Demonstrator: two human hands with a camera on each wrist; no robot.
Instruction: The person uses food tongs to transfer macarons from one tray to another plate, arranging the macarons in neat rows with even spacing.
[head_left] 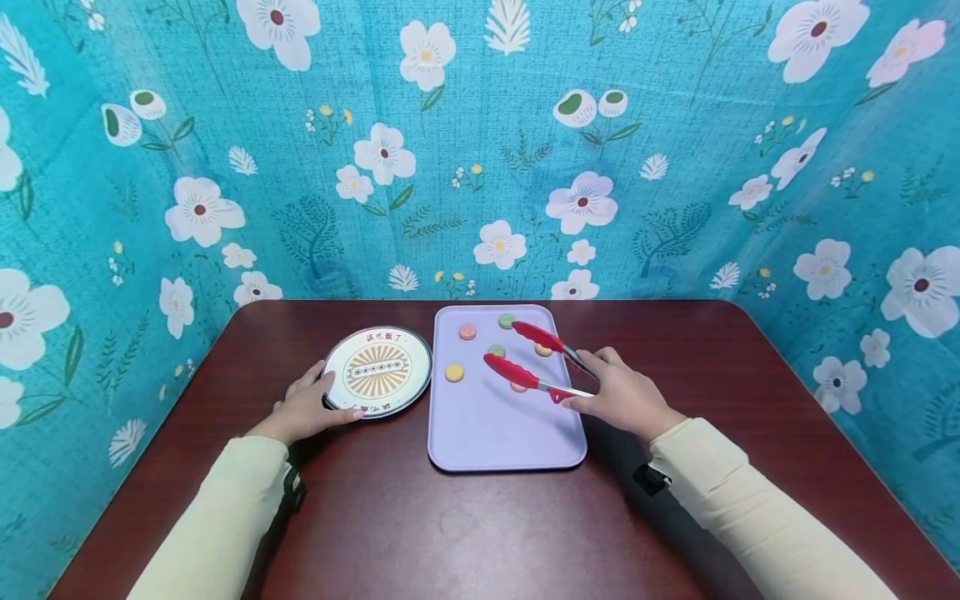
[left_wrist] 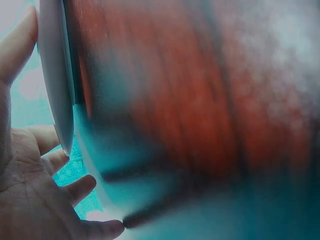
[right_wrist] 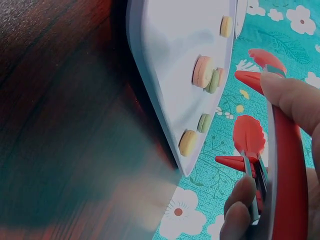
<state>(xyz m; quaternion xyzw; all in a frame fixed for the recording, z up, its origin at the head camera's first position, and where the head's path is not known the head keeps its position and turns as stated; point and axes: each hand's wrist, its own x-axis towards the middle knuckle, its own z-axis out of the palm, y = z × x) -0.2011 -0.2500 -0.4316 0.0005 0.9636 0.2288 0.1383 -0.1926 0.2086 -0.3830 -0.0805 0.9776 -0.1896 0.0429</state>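
My left hand [head_left: 303, 406] holds the left side of a round white plate [head_left: 420, 367] with a striped sunburst print. The thumb lies along the near rim and the other fingers sit at its left edge; the left wrist view shows them spread beside the plate [left_wrist: 55, 75]. In my right hand [head_left: 626, 396] is a pair of tongs [head_left: 517, 372] with red tips, spread apart above the right part of a pale purple tray [head_left: 502, 442]. Several macarons lie on the tray, among them a yellow macaron [head_left: 454, 372], a pink macaron [head_left: 467, 332] and a green macaron [head_left: 507, 321]. Nothing is between the tong tips.
The plate stands just left of the tray on a dark red-brown wooden table [head_left: 450, 533]. A turquoise flowered cloth [head_left: 465, 167] hangs behind the table and along both sides. Black straps show at both wrists.
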